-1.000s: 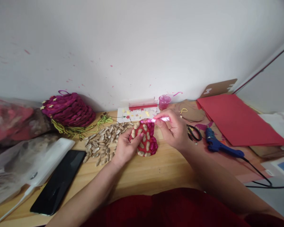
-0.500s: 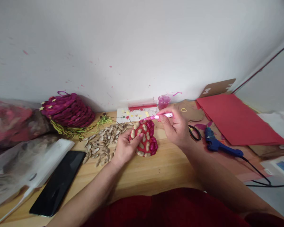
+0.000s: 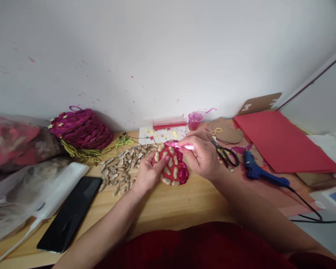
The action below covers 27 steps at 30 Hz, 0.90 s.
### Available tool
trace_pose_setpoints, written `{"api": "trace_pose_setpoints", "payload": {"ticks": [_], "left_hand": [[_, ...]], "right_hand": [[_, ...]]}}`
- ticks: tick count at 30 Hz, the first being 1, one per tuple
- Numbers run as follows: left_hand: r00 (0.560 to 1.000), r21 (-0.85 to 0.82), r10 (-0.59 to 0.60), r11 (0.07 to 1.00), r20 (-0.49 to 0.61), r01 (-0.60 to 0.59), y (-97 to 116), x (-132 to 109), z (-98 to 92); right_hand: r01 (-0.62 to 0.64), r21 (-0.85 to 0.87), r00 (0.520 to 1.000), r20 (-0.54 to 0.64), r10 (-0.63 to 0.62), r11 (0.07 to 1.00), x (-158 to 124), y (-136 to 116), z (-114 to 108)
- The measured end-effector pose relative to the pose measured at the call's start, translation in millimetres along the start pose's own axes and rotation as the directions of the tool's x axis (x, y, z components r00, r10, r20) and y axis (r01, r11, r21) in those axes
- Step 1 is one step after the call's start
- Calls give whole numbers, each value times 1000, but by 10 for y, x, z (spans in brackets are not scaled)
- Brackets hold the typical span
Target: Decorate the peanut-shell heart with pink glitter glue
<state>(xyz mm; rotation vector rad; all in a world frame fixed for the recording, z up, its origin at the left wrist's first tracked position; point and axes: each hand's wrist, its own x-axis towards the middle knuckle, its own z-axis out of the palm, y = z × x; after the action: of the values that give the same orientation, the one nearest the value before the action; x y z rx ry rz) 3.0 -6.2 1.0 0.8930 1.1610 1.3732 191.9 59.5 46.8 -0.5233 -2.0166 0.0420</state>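
A red heart-shaped piece [image 3: 174, 166] studded with peanut shells, some painted magenta, lies on the wooden table [image 3: 168, 205]. My left hand [image 3: 148, 172] holds its left edge, thumb pressed on top. My right hand [image 3: 201, 155] grips a pink brush or pen [image 3: 182, 145], whose tip touches the upper part of the piece.
A heap of peanut shells [image 3: 120, 166] lies left of the piece. A black phone [image 3: 70, 213] and white box [image 3: 58, 186] are at left, a stack of magenta pieces [image 3: 82, 129] behind. Scissors [image 3: 226, 154], a blue glue gun [image 3: 261, 173] and red paper [image 3: 280, 142] are at right; a pink cup [image 3: 195, 120] by the wall.
My right hand has come down and left, bringing the pink tool's tip back onto the top of the piece. My left hand stays on the piece.
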Motion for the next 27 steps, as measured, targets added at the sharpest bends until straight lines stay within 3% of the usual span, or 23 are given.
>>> {"api": "trace_pose_setpoints", "payload": {"ticks": [18,27], "left_hand": [[993,-177,-114,978,-14,110,76,-11,68],[991,-272,-136,954,-10,128,119,-7,95]], "right_hand": [[52,-12,998,32,-51,999,-1,-9,21],[9,-9,1000,23,-9,1000,5,25,-9]]}}
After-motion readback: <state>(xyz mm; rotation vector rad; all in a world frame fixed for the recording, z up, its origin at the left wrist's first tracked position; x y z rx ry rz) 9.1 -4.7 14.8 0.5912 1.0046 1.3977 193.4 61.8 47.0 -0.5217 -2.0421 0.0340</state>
